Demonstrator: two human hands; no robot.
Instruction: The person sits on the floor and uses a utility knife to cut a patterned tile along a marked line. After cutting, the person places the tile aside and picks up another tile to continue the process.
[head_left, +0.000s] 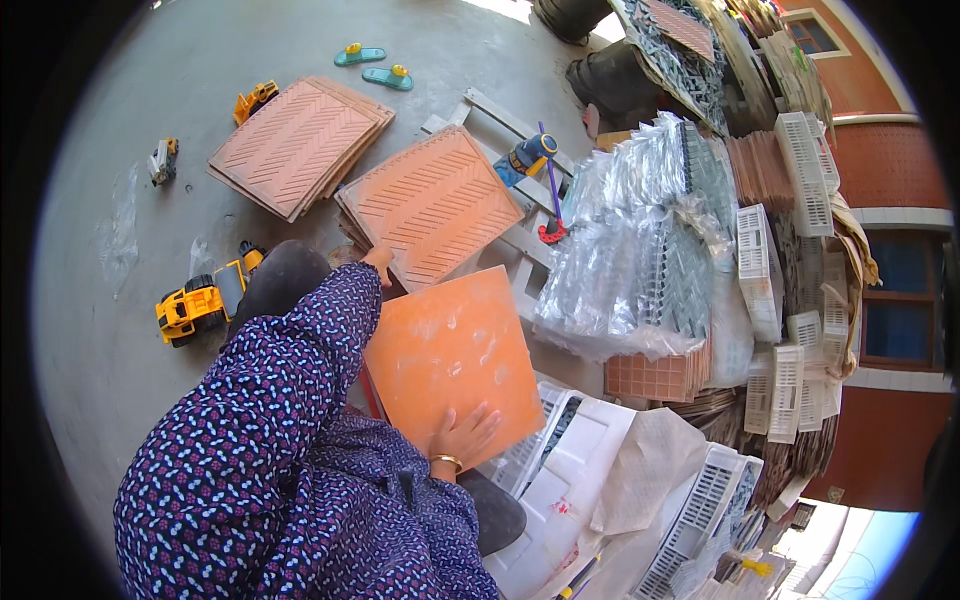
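While both hands, left hand (378,258), right hand (462,436), grasp an orange tile (450,352), clear-wrapped packs (640,250) right.

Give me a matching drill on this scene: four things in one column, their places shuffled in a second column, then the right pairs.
Things:
1. smooth orange tile
2. yellow toy loader
3. pair of sandals
4. blue spray bottle

Places:
A. on the concrete, far beyond the tile stacks
B. between the left hand and right hand
C. on the white pallet slats
D. on the floor beside the left sleeve

Pairs: 1-B, 2-D, 3-A, 4-C
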